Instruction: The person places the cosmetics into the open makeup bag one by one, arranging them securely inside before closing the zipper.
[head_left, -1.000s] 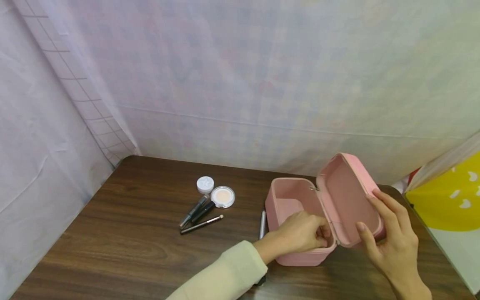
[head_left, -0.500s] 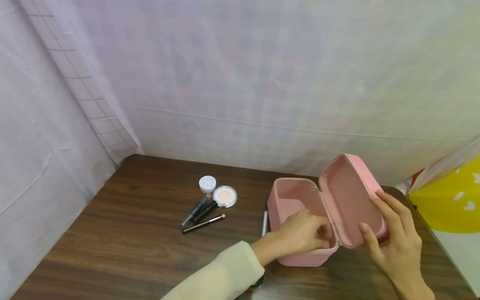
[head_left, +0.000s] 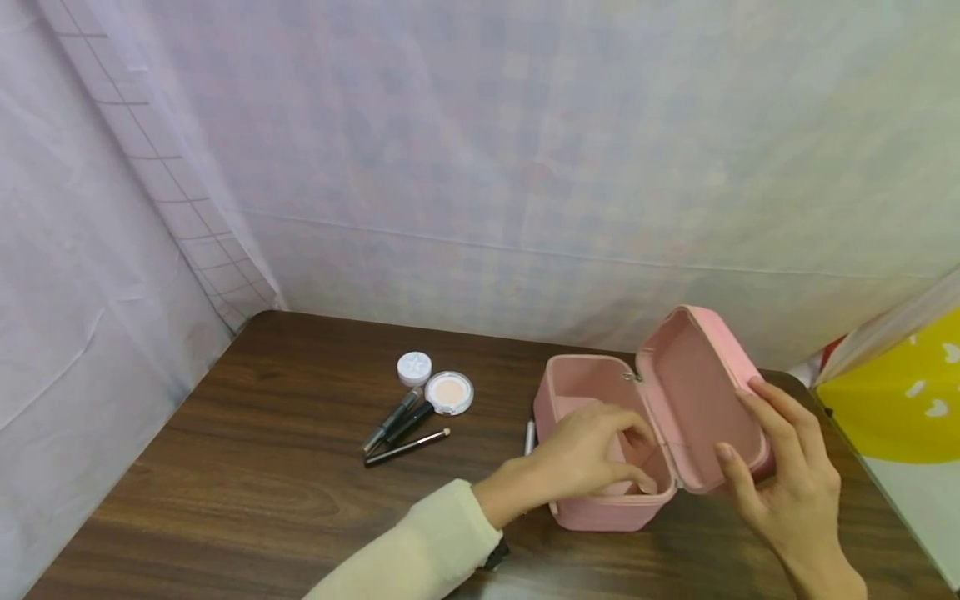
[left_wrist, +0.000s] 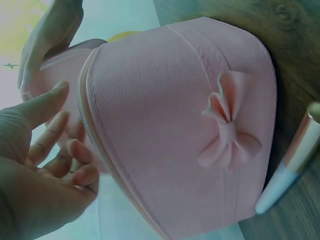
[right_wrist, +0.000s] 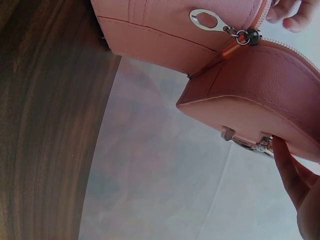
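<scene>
A pink vanity case (head_left: 607, 514) stands unzipped on the dark wooden table (head_left: 247, 467), its lid (head_left: 690, 400) tipped back to the right. My left hand (head_left: 588, 450) reaches over the case's rim, fingers loosely bent inside the mouth, and no item shows in it. With thumb inside and fingers outside, my right hand (head_left: 795, 467) grips the lid's edge. The right wrist view shows a finger by the metal handle fitting (right_wrist: 263, 145) on the lid and a zip pull (right_wrist: 205, 20) hanging at the hinge side. A pink bow (left_wrist: 227, 130) decorates the case's front.
A white and rose-gold tube (left_wrist: 290, 170) lies beside the case. Further left are a round white jar (head_left: 414, 367), a cushion compact (head_left: 450, 392), two dark tubes (head_left: 392, 421) and a thin makeup brush (head_left: 407, 447). A white curtain (head_left: 480, 167) hangs behind the table.
My left hand has risen slightly and drawn back left within the case's mouth, its fingers spreading a little. The right hand keeps hold of the lid, and the case stays put.
</scene>
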